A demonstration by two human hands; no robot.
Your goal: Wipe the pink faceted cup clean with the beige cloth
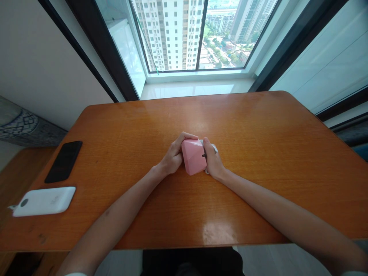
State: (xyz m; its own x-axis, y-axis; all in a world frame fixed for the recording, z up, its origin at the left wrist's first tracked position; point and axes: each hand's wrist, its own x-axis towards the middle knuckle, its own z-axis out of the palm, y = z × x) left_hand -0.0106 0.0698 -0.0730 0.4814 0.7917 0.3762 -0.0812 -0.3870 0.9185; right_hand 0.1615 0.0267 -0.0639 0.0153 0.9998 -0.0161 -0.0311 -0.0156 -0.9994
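Over the middle of the table I hold a small pink faceted box (pixel 194 157), its kind not clear. My left hand (pixel 174 153) wraps round its left side, with fingers across the top edge. Against its right side my right hand (pixel 213 159) is closed, thumb uppermost. A white part (pixel 215 148) of the box shows beyond the right thumb, and a small dark piece sticks out by that thumb. The right fingers are mostly hidden behind the hand. Whether the box touches the table, I cannot tell.
Wooden table (pixel 258 130) with rounded far corners. On its left lie a black phone (pixel 63 161) and a white power-bank-like device (pixel 46 201) with a short cable end. A patterned cushion-like thing (pixel 28 122) is beyond the left edge. A window (pixel 198 34) stands behind.
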